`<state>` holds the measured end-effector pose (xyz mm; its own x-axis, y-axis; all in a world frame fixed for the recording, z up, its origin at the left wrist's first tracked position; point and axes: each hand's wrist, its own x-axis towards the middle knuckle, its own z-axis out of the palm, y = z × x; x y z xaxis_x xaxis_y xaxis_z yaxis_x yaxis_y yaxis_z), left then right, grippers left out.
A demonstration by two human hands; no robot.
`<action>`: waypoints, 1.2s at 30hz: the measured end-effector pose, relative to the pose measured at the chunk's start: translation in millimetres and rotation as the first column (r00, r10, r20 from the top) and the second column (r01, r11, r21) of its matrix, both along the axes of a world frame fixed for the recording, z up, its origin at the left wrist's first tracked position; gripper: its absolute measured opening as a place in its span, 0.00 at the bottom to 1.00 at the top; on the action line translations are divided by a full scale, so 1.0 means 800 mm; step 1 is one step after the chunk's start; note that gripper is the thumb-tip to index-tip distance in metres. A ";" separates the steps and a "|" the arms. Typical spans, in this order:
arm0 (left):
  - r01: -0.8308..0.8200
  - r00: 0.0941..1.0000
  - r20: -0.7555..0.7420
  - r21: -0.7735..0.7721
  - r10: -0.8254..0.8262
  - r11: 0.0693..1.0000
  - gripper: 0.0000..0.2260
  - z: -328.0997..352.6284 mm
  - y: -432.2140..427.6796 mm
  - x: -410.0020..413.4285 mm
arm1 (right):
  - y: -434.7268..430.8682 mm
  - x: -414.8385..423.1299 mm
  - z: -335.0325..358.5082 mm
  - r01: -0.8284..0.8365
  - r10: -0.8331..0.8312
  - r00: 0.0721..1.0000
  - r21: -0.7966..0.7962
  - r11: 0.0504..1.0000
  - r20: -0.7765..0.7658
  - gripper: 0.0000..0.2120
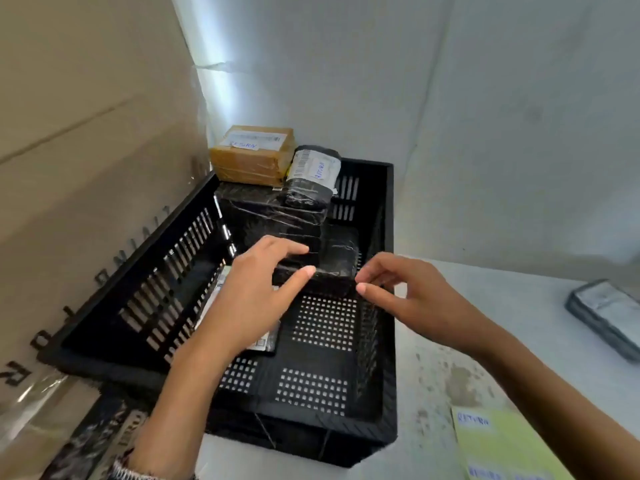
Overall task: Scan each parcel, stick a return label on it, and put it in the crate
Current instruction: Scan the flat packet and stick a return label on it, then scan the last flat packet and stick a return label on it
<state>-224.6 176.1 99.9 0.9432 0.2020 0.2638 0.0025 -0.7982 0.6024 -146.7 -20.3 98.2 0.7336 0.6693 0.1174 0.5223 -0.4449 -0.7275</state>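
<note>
Your left hand rests relaxed fingers on a small black film-wrapped parcel in the middle of the black crate. Your right hand hovers loosely curled beside it, holding nothing. Far end: 1 tan box & 1 black roll, both marked RETURN. Stained white table, white wall; 1 green label sheet near right.

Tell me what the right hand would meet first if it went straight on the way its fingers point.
The black wrapped parcel in the crate: the right hand points left at its near corner. Depth is unclear; it may already touch.
</note>
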 end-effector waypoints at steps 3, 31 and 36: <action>0.054 0.998 0.039 -0.110 -0.050 0.993 0.11 0.000 -0.081 -0.006 | -0.083 -0.021 -0.005 0.082 -0.082 0.997 0.059 0.995 0.006 0.03; 0.111 0.688 -0.598 -0.473 -0.411 0.874 0.26 -0.236 -0.594 0.193 | -0.573 0.137 -0.258 0.717 -0.774 0.633 -0.361 0.597 -0.024 0.27; -0.027 0.673 -0.609 -0.587 -0.419 0.809 0.28 -0.248 -0.628 0.260 | -0.590 0.208 -0.268 0.782 -0.843 0.529 -0.331 0.529 -0.098 0.28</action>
